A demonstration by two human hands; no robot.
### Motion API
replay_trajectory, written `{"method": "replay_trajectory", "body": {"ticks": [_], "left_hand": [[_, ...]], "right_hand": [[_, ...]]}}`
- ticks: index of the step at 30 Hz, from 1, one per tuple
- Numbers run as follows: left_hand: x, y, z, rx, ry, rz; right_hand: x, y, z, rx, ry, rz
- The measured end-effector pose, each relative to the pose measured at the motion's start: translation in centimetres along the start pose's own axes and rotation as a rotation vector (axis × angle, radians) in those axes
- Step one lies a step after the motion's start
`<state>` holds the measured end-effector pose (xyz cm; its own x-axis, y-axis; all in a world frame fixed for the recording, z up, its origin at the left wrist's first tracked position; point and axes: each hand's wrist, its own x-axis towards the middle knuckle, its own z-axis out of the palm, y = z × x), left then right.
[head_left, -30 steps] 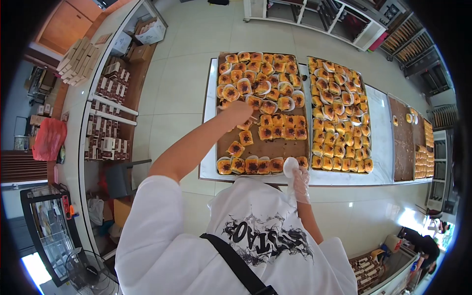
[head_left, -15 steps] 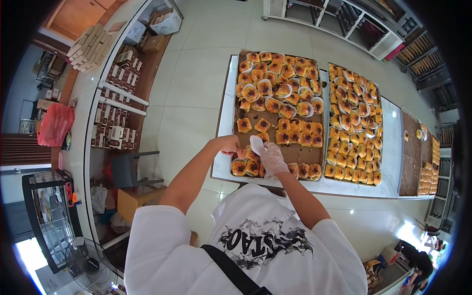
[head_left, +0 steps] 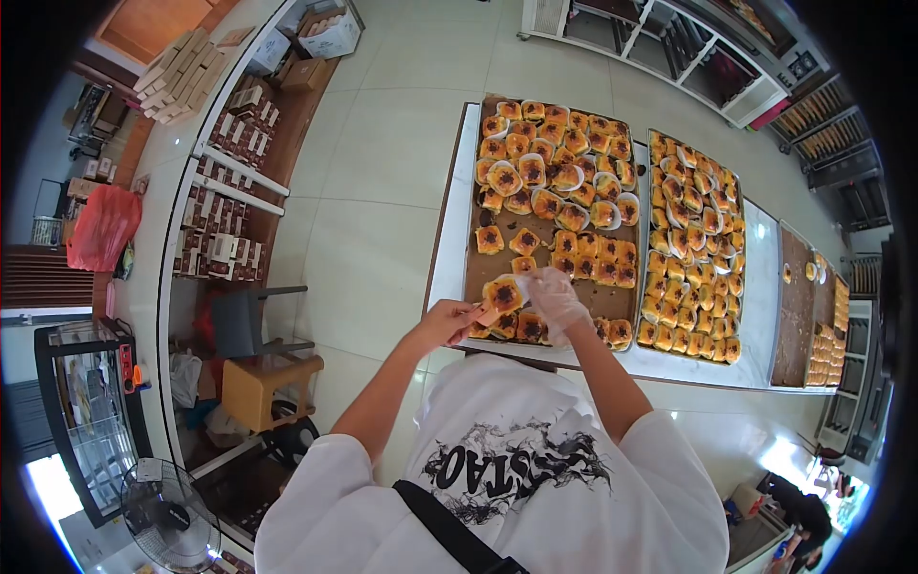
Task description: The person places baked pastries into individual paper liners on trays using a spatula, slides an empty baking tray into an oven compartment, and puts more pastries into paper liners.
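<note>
Over the front of the near tray (head_left: 475, 277), my bare left hand (head_left: 447, 322) pinches the lower left edge of a bun in a paper cup (head_left: 502, 295). The bun's browned top with dark topping faces up. My right hand (head_left: 557, 300), in a clear plastic glove, has its fingers closed at the right side of the same bun and its white paper. Several browned buns (head_left: 593, 258) stand in rows beside my right hand, and others in white paper cups (head_left: 531, 170) fill the far part of the tray.
A second full tray of buns (head_left: 693, 244) stands to the right on the marble-topped table (head_left: 760, 287), with another tray (head_left: 794, 306) beyond. At left are a counter (head_left: 153, 239), a grey chair (head_left: 239, 320), a stool (head_left: 258, 392) and a fan (head_left: 170, 517). A person (head_left: 808, 512) is at lower right.
The paper cup, earlier upright and seen from its white side, now lies around a bun with its top showing. My left hand has come down and closed on its edge. The view has shifted slightly.
</note>
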<state>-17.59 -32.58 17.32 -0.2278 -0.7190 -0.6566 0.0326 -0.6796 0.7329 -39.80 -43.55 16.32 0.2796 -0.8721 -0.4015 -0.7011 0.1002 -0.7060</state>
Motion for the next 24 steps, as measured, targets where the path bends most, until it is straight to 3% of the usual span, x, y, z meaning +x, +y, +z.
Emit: {"method": "replay_trajectory", "body": {"ticks": [1,4,6,8,10,11,14,17,19,21,23,24], "left_hand": [[0.3,-0.5,0.5,0.005,0.034,0.005],[1.1,-1.3,1.4,-0.036,0.133,0.0],[1.0,-1.4,2.0,-0.034,0.197,0.03],[0.2,-1.1,2.7,0.022,0.257,0.097],[0.3,-2.4,2.5,-0.013,0.286,0.125],[-0.1,-3.3,2.5,-0.036,0.335,0.151],[-1.5,-5.0,1.2,-0.146,0.442,0.08],[-3.1,-5.3,1.3,-0.247,0.537,0.049],[-2.4,-5.8,1.3,-0.155,0.524,0.04],[-1.4,-5.4,1.5,-0.078,0.515,0.054],[-0.6,-3.6,2.7,-0.019,0.515,0.082],[-0.3,-2.5,3.4,-0.068,0.472,0.076]], "right_hand": [[0.1,-0.6,0.7,0.114,-0.039,0.045],[-2.3,-6.6,-0.5,0.463,-0.096,0.453],[-0.6,-2.9,2.1,0.05,-0.135,-0.096],[-0.4,-2.8,3.0,-0.108,-0.164,-0.327],[-1.7,-6.5,1.9,-0.026,-0.186,-0.236],[-0.5,-5.2,2.9,0.027,-0.223,-0.228],[-0.4,-5.8,3.4,-0.204,-0.228,-0.264],[1.1,-3.8,5.4,-0.472,-0.331,-0.422],[-0.3,-5.2,3.4,-0.588,-0.305,-0.655],[-0.3,-5.3,3.3,-0.402,-0.26,-0.582],[0.8,-4.3,5.4,0.088,-0.194,-0.207],[0.4,-4.6,4.9,0.305,-0.27,-0.043]]}}
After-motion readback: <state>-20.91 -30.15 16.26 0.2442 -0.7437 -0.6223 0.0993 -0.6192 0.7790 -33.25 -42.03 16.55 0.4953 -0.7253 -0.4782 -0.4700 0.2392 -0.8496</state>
